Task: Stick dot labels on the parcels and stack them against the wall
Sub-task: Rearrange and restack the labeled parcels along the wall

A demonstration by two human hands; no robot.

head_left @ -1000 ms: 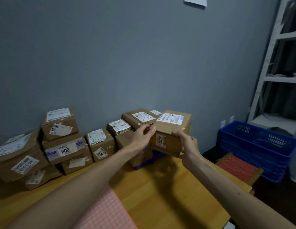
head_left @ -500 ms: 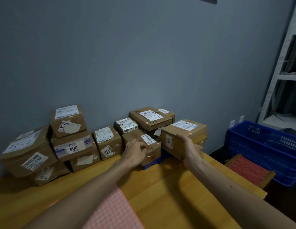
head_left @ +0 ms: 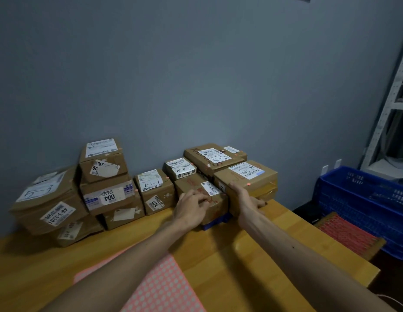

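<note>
Where the grey wall (head_left: 196,75) fills the upper two thirds of the frame, a wooden table (head_left: 247,262) runs across the bottom, and a row of cardboard parcels is banked along the line where they meet. At the right edge stands a white metal shelf (head_left: 385,113), with a blue plastic crate (head_left: 364,206) below it and a red mesh-topped object (head_left: 346,233) just in front of the crate. The biggest heap sits at lower left: a wide parcel marked 46-3-3301 (head_left: 47,199), and beside it a stack topped by a small box (head_left: 102,161) over the parcel marked 004 (head_left: 108,195). A sheet of pink dot labels (head_left: 164,287) lies on the table at bottom centre, partly under the left forearm. Right of centre, the parcel with a blue-edged shipping label (head_left: 247,176) rests on another box in the row (a small orange dot (head_left: 247,183) shows at its near top edge). The right hand (head_left: 247,199) is pressed against its near face, fingers spread and partly wrapped round the lower right corner, thumb up on the top edge. Touching its left side is a lower parcel with red scrawl (head_left: 200,190), resting on something blue. The left hand (head_left: 191,206) lies curled over that parcel's near top edge, fingers bent loosely; whether it grips or only rests I cannot tell. Behind these sit a flat parcel with handwriting (head_left: 209,157) and a smaller one marked 433 (head_left: 180,168).
</note>
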